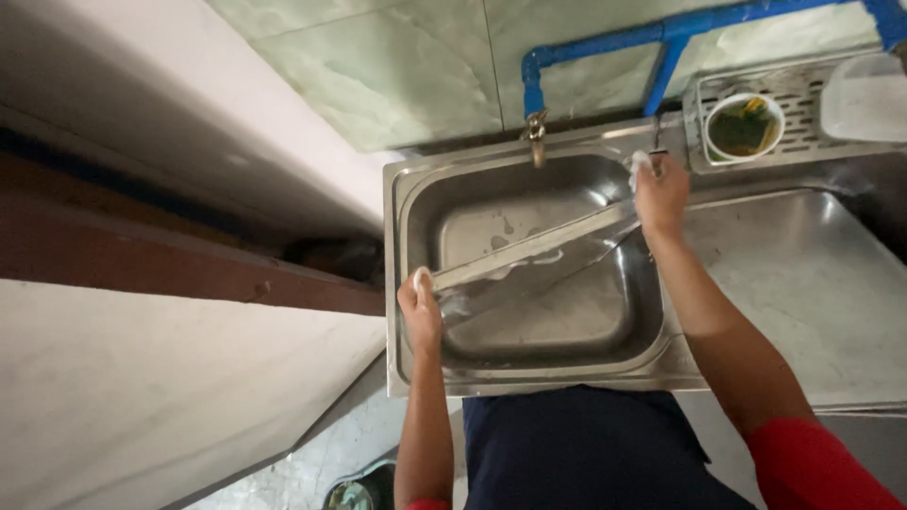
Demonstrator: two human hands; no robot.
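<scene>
Left hand [420,307], nearer to the body, has its grip closed round the near end of a long clear sheet [534,253] at the sink's [402,189] front-left rim. The sheet's long axis runs diagonally up and right across the basin to the right hand [661,194], grip closed on the far end.

Brass tap [537,127] hangs just beyond; steel worktop [812,293] lies open to the right.

One head-worn camera looks steeply down, fairly close, onto the steel sink [416,203], apparently tilted slightly sideways.
</scene>
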